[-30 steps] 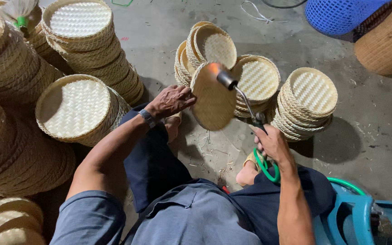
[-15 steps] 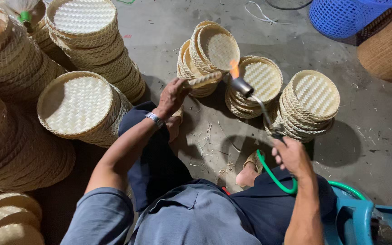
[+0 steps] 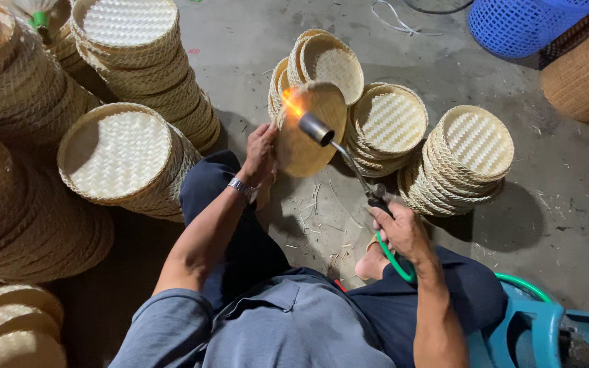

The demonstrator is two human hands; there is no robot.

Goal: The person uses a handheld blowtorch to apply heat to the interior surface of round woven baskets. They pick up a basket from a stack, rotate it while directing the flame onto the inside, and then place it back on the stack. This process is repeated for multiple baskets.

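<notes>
My left hand (image 3: 262, 151), fingers pinching the rim, tilts the woven tray (image 3: 306, 129) toward the flame; my right hand (image 3: 403, 232), fingers wrapped tight, aims the torch (image 3: 316, 128) over the floor

A seated worker's left hand (image 3: 259, 151) holds a woven tray (image 3: 306, 133) upright before tray stacks (image 3: 468, 160) (more piles (image 3: 121, 157) at left); right hand (image 3: 403, 232) aims a torch (image 3: 339, 146) at it.
</notes>
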